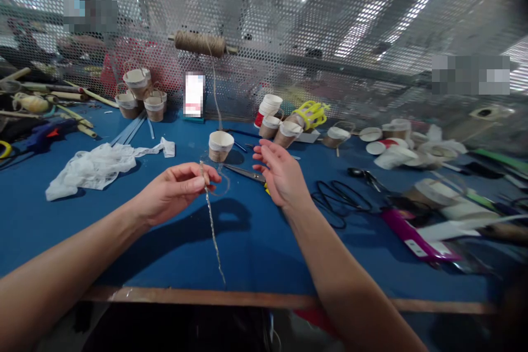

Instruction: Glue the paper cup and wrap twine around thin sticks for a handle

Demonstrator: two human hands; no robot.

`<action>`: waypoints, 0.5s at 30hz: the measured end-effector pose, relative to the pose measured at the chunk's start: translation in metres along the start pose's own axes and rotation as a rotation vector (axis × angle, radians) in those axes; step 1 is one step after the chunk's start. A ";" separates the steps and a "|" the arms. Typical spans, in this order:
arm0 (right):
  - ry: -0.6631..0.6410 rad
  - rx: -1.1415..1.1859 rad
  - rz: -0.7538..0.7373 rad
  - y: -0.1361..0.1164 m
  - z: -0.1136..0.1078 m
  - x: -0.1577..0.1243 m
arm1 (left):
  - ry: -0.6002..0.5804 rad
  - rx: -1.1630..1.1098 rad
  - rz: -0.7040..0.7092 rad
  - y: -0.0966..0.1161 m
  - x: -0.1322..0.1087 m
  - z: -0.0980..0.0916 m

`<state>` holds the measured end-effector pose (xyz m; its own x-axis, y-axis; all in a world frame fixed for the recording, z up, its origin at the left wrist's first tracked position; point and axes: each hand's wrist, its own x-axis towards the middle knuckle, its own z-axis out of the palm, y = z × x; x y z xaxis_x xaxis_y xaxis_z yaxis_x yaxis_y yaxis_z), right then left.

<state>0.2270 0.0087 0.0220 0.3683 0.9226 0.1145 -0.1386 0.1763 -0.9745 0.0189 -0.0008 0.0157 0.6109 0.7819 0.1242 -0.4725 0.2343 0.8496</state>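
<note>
My left hand (179, 191) pinches a thin braided cord (213, 226) between thumb and fingers; its lower end hangs down toward the table's front edge. A fine loose strand loops out beside my fingertips. To the right, my right hand (280, 171) is raised with its fingers spread and nothing visible in them. Just beyond my hands stands a small twine-wrapped paper cup (220, 146) with a white lining. Dark-bladed scissors (245, 172) lie between the cup and my right hand, their yellow handle partly hidden behind it.
A twine spool (200, 44) hangs on the perforated metal screen. Handled cups (138, 82) are stacked back left, near crumpled white cloth (97, 168) and a phone (193, 94). Right lie a black cable (340, 201), a purple packet (416, 236) and white paper pieces.
</note>
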 end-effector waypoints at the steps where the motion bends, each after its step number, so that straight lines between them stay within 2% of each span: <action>1: -0.010 -0.053 -0.077 0.000 0.002 -0.004 | 0.003 0.000 -0.010 -0.001 0.000 0.001; 3: -0.098 -0.158 -0.208 -0.001 0.005 -0.015 | 0.018 0.009 -0.027 -0.003 0.001 0.002; 4: -0.187 -0.212 -0.234 -0.003 0.008 -0.021 | 0.028 0.017 -0.034 -0.004 0.001 0.003; 6: -0.408 -0.306 -0.212 -0.004 0.013 -0.035 | 0.042 0.033 -0.037 -0.006 0.002 0.003; 8: -0.558 -0.363 -0.178 -0.004 0.017 -0.045 | 0.043 0.056 -0.023 -0.008 0.003 0.003; 9: -0.576 -0.382 -0.177 -0.003 0.018 -0.048 | 0.045 0.080 -0.011 -0.009 0.003 0.004; 13: -0.498 -0.337 -0.152 0.000 0.021 -0.050 | 0.111 0.248 0.048 -0.011 0.003 0.004; 15: -0.540 -0.287 -0.081 0.001 0.022 -0.050 | 0.159 0.304 0.082 -0.012 0.004 0.004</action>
<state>0.1887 -0.0300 0.0198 -0.1606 0.9668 0.1986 0.1507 0.2229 -0.9631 0.0291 -0.0027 0.0080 0.4611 0.8766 0.1377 -0.2908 0.0027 0.9568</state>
